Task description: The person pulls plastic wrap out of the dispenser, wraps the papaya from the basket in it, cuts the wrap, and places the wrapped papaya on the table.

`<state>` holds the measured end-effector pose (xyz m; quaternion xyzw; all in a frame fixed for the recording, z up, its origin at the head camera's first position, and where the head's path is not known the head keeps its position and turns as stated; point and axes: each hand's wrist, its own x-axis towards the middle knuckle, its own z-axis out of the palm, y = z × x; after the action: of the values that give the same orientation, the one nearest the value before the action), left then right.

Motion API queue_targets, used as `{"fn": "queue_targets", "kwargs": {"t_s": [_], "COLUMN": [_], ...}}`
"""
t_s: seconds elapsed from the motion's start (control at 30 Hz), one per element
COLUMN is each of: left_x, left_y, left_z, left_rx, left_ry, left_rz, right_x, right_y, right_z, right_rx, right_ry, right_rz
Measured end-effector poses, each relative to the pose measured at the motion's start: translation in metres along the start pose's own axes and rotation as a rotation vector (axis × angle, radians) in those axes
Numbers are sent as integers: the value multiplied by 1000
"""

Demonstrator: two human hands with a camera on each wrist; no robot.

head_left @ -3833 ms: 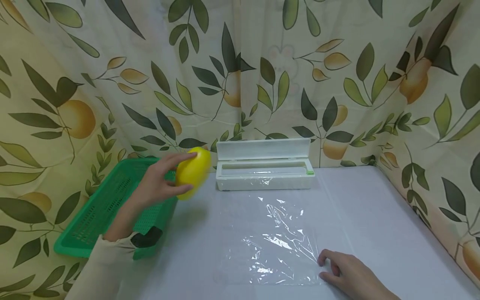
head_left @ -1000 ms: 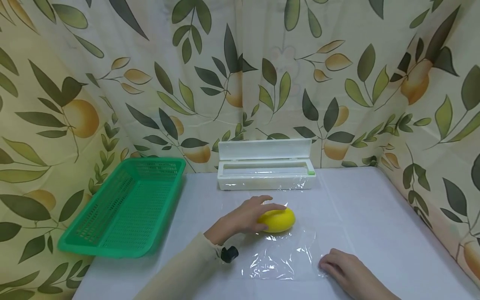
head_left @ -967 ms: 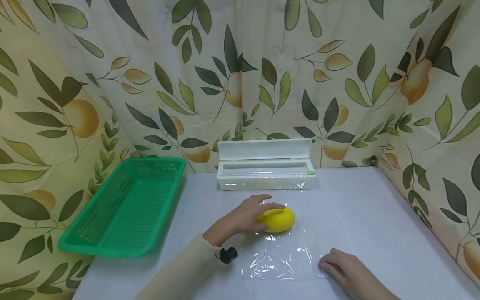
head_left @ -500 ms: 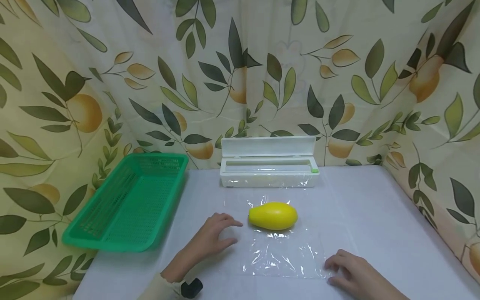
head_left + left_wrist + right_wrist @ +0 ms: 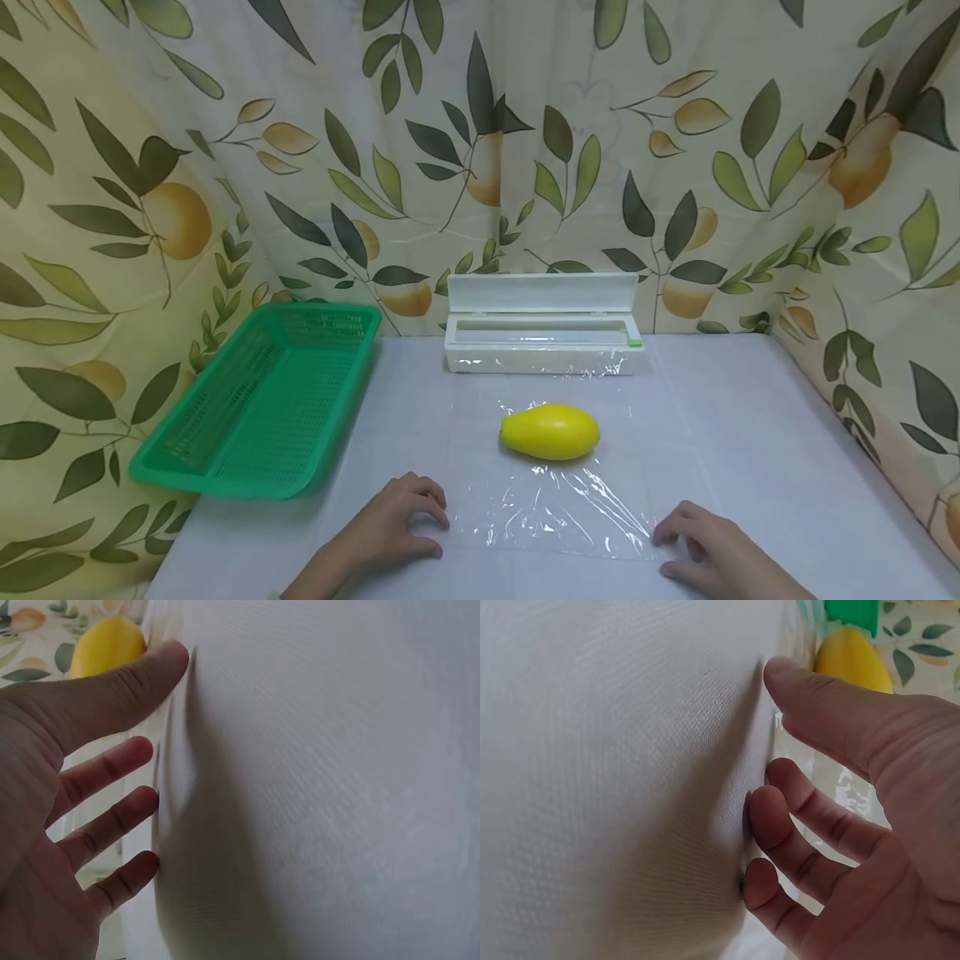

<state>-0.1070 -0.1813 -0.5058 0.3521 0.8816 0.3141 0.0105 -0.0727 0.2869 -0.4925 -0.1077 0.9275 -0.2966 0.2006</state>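
Note:
A smooth yellow papaya-shaped fruit point(image 5: 551, 432) lies on its side on a sheet of clear cling film point(image 5: 547, 508). The film stretches from the dispenser toward the front of the white table. My left hand point(image 5: 393, 521) rests near the film's front left corner, thumb and fingers spread apart and holding nothing. At the front right corner, my right hand point(image 5: 712, 546) touches the film's edge with its fingertips, and creases run from there toward the fruit. In the right wrist view the thumb stands apart from the loosely bent fingers point(image 5: 769, 814), which touch the cloth.
Behind the fruit stands a white cling film dispenser point(image 5: 543, 360) with its lid raised and a green tab at its right end. A green plastic basket point(image 5: 300, 479) sits at the left. Leaf-patterned curtain point(image 5: 525, 167) encloses the table point(image 5: 750, 417) at the back and sides.
My left hand carried the fruit from beside the basket onto the film, let go, then drew back to the front left corner. The right hand stayed near the front right corner.

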Motion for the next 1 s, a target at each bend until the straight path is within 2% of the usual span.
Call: {"fn": "queue_targets", "kwargs": {"t_s": [0.1, 0.2, 0.37, 0.47, 0.6, 0.67, 0.73, 0.8, 0.87, 1.0], "left_x": [0, 0, 0, 1, 2, 5, 9, 15, 22, 36], "left_y": [1, 1, -2, -2, 3, 6, 8, 10, 11, 10], "left_z": [-2, -2, 2, 3, -1, -6, -11, -16, -20, -23], "left_rx": [29, 46, 70, 79, 39, 9, -13, -25, -24, -49], "left_ry": [-2, 3, 40, 62, 87, 104, 129, 166, 213, 311], "left_rz": [5, 22, 77, 94, 100, 106, 124, 137, 149, 131], "right_x": [-1, -3, -4, -4, -8, -11, -13, -12, -9, -2], "right_y": [0, 1, 4, 4, 2, 0, -3, -7, -11, -19], "right_z": [1, 2, 2, 1, -3, -6, -10, -15, -21, -34], "right_rx": [3, -8, -34, -35, 2, 7, -12, -73, -120, -138], "right_ry": [3, 17, 44, 43, 61, 118, 202, 312, 414, 528], "right_rz": [-8, -52, -121, -117, -98, -144, -235, -346, -418, -458]}}
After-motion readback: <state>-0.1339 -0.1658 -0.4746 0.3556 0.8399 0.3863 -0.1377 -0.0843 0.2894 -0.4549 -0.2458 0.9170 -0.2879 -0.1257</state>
